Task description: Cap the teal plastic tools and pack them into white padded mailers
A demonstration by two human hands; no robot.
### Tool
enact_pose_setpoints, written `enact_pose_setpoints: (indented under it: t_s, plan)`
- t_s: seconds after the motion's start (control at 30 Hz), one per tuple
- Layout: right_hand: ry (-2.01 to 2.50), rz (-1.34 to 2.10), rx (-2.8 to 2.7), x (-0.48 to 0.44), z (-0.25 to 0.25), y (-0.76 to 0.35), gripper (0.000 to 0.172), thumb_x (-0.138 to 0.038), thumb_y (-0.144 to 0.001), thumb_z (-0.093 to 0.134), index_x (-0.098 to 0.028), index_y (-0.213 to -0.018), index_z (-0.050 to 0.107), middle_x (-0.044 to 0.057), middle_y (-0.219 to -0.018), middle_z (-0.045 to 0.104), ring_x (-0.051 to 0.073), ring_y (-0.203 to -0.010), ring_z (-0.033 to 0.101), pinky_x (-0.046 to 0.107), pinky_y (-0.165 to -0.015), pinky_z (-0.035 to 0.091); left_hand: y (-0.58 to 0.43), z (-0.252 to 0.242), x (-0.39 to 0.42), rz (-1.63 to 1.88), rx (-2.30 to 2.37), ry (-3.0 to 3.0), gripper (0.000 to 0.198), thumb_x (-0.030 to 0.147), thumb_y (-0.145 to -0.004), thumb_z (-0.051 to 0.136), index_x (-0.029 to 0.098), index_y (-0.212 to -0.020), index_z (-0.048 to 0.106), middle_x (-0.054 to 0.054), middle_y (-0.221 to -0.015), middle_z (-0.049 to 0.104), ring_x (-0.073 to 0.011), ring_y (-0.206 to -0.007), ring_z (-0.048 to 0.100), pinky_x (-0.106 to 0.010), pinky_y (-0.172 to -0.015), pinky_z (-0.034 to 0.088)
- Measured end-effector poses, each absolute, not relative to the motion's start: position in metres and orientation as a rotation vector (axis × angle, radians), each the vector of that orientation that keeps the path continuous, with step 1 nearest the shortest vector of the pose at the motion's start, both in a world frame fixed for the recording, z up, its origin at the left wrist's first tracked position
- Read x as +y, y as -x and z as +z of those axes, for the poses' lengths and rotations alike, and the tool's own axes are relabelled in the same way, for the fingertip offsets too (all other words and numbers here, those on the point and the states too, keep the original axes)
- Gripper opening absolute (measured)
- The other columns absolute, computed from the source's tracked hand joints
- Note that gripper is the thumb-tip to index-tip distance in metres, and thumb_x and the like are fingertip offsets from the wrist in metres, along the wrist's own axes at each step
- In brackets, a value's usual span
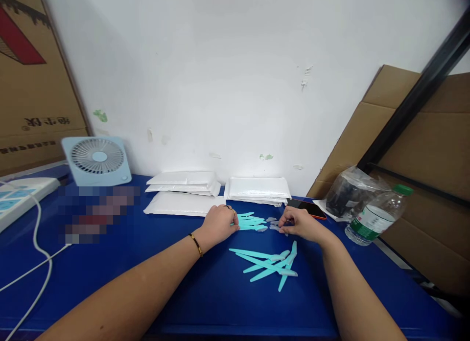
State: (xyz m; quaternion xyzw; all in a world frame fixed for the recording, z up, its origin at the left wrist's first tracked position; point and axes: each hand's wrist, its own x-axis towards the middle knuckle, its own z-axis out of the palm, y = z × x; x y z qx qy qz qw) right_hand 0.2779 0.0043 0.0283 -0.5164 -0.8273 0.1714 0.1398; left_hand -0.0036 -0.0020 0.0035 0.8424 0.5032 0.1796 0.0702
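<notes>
My left hand (219, 225) is closed at the handle ends of a row of turquoise eyebrow razors (251, 221), its fingertips pinching one handle. Just past the blade ends of that row lie several small clear blade caps (273, 224). My right hand (301, 224) has thumb and fingers pinched together over these caps and grips one, partly hidden by the fingers. Nearer to me, a loose crossed pile of turquoise razors (268, 270) with clear caps on their blade ends rests on the blue table (205, 302).
White padded mailers (179, 204) and a second mailer stack (257, 188) stand against the wall. A phone (308, 209), a plastic-wrapped dark item (341, 196) and a water bottle (376, 221) are at right. On the left are a fan (99, 157), a power strip (25, 199) and white cables.
</notes>
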Motion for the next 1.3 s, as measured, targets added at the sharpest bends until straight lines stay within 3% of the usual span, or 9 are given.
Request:
enact_pose_setpoints:
  t_s: [0.17, 0.4, 0.57, 0.7, 0.87, 0.97, 1.1, 1.3]
  plan:
    - [1.333, 0.799, -2.487, -0.004, 0.038, -0.278, 0.028, -0.045, -0.068, 0.067, -0.018, -0.077, 0.069, 0.003, -0.083, 0.056, 0.016, -0.075, 0.054, 0.026, -0.067, 0.042, 0.0, 0.012, -0.014, 0.452, 1.212, -2.518, 0.03, 0.051, -0.065, 0.064, 0.024, -0.077, 0.067, 0.001, -0.081, 0.064, -0.0145, -0.075, 0.058, -0.023, -0.062, 0.038]
    - [1.215, 0.91, -2.711, -0.008, 0.033, -0.256, 0.033, -0.049, -0.06, 0.072, -0.019, -0.076, 0.071, 0.001, -0.075, 0.054, 0.015, -0.069, 0.051, 0.024, -0.061, 0.04, -0.008, 0.011, -0.021, 0.27, 1.236, -2.379, 0.016, 0.037, -0.07, 0.064, 0.022, -0.072, 0.068, 0.001, -0.07, 0.067, -0.0122, -0.063, 0.057, -0.021, -0.052, 0.034]
    - [1.358, 0.715, -2.561, -0.002, 0.03, -0.265, 0.03, -0.048, -0.07, 0.065, -0.017, -0.071, 0.069, 0.003, -0.077, 0.056, 0.014, -0.067, 0.051, 0.025, -0.062, 0.039, 0.0, 0.006, -0.006, 0.451, 1.371, -2.487, 0.014, 0.034, -0.072, 0.062, 0.021, -0.069, 0.067, 0.0, -0.075, 0.067, -0.0153, -0.072, 0.058, -0.024, -0.062, 0.037]
    - [1.503, 0.501, -2.415, 0.001, 0.034, -0.279, 0.029, -0.046, -0.066, 0.068, -0.018, -0.073, 0.069, 0.002, -0.076, 0.057, 0.015, -0.07, 0.052, 0.027, -0.064, 0.039, 0.004, 0.01, -0.005, 0.601, 1.484, -2.508, 0.018, 0.038, -0.071, 0.063, 0.022, -0.076, 0.067, -0.002, -0.084, 0.065, -0.0182, -0.082, 0.057, -0.026, -0.069, 0.037]
    - [1.361, 0.834, -2.602, -0.004, 0.038, -0.28, 0.028, -0.043, -0.063, 0.07, -0.019, -0.077, 0.071, 0.003, -0.081, 0.056, 0.015, -0.072, 0.052, 0.025, -0.063, 0.04, -0.005, 0.011, -0.023, 0.404, 1.093, -2.537, 0.031, 0.052, -0.065, 0.065, 0.023, -0.076, 0.067, 0.001, -0.078, 0.064, -0.0145, -0.074, 0.057, -0.024, -0.065, 0.037]
    - [1.379, 0.85, -2.702, -0.006, 0.035, -0.275, 0.028, -0.042, -0.056, 0.075, -0.02, -0.074, 0.072, 0.002, -0.078, 0.055, 0.016, -0.073, 0.051, 0.024, -0.063, 0.04, -0.009, 0.008, -0.028, 0.319, 1.023, -2.551, 0.028, 0.049, -0.062, 0.069, 0.024, -0.075, 0.068, 0.002, -0.075, 0.064, -0.0136, -0.072, 0.057, -0.023, -0.065, 0.036]
    - [1.339, 0.833, -2.726, -0.005, 0.03, -0.27, 0.022, -0.039, -0.062, 0.072, -0.02, -0.072, 0.071, 0.002, -0.077, 0.056, 0.016, -0.074, 0.052, 0.025, -0.067, 0.04, -0.008, 0.009, -0.025, 0.267, 1.105, -2.494, 0.017, 0.039, -0.067, 0.066, 0.023, -0.069, 0.067, 0.002, -0.069, 0.064, -0.0117, -0.065, 0.056, -0.022, -0.057, 0.034]
    - [1.279, 0.881, -2.608, -0.008, 0.035, -0.269, 0.018, -0.032, -0.073, 0.063, -0.02, -0.084, 0.07, 0.004, -0.085, 0.055, 0.015, -0.071, 0.053, 0.026, -0.065, 0.042, -0.003, 0.015, -0.021, 0.325, 1.25, -2.378, 0.019, 0.04, -0.07, 0.062, 0.022, -0.071, 0.067, 0.001, -0.07, 0.066, -0.0125, -0.063, 0.056, -0.022, -0.051, 0.034]
